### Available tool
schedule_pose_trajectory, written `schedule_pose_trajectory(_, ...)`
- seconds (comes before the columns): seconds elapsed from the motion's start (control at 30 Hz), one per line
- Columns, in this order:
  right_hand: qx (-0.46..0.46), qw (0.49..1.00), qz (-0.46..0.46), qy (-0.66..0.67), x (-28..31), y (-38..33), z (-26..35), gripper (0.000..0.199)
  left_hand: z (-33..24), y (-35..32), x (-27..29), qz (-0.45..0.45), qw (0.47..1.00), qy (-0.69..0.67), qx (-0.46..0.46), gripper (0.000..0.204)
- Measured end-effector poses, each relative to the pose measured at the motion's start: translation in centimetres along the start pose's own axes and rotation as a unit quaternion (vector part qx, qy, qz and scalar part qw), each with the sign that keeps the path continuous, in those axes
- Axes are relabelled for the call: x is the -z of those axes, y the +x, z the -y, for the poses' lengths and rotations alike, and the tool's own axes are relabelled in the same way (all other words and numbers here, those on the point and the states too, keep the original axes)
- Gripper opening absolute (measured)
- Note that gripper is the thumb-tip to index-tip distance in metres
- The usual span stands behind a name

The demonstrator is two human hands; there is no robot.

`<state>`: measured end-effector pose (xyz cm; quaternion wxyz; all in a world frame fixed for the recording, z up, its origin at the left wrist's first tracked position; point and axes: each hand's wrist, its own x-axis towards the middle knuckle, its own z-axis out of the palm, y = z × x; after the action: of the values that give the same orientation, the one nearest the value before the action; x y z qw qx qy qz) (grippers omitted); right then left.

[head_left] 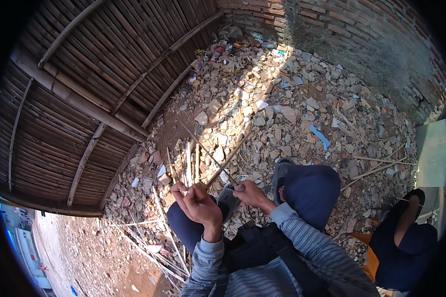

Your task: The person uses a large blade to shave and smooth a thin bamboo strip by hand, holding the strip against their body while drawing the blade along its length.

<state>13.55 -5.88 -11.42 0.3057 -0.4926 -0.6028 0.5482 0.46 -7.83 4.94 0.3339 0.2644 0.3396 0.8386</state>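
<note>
Left hand [199,202]: closed around a thin bamboo strip [226,162].
Right hand [250,194]: fist closed on a knife [203,148], blade against the strip.
Ground: stone rubble [292,104], bamboo fence [89,84] alongside.

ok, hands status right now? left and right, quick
Left hand: closed around a thin bamboo strip.
Right hand: closed on a knife handle, its blade angled up across the strip.
</note>
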Motion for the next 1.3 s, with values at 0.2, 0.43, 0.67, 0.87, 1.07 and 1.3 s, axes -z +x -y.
schedule_pose_trajectory(0.2,0.012,0.999,-0.020,0.041,-0.3,-0.5,1.5,0.031,-0.1,0.1,-0.4,-0.004,0.999,0.015,-0.030,0.013)
schedule_pose_trajectory(0.43,0.004,0.999,-0.028,0.015,0.1,-0.8,1.0,0.028,-1.5,0.4,-0.8,-0.031,0.999,-0.001,-0.021,0.013)
schedule_pose_trajectory(0.67,0.061,0.998,-0.035,-0.003,0.7,-0.4,1.2,0.028,-3.1,0.4,-1.2,-0.019,0.999,-0.004,-0.039,0.015)
schedule_pose_trajectory(0.87,0.072,0.997,0.000,-0.015,-0.1,-1.3,3.1,0.029,-3.1,0.3,-0.7,0.008,0.997,0.022,-0.068,0.016)
schedule_pose_trajectory(1.07,-0.007,0.999,-0.040,0.008,0.4,-0.2,-2.5,0.033,-6.9,-0.5,-3.1,0.016,0.998,-0.021,-0.054,0.019)
schedule_pose_trajectory(1.3,0.047,0.999,0.023,0.003,1.3,-1.6,2.3,0.038,-6.9,0.3,-2.8,0.059,0.997,0.042,-0.023,0.012)
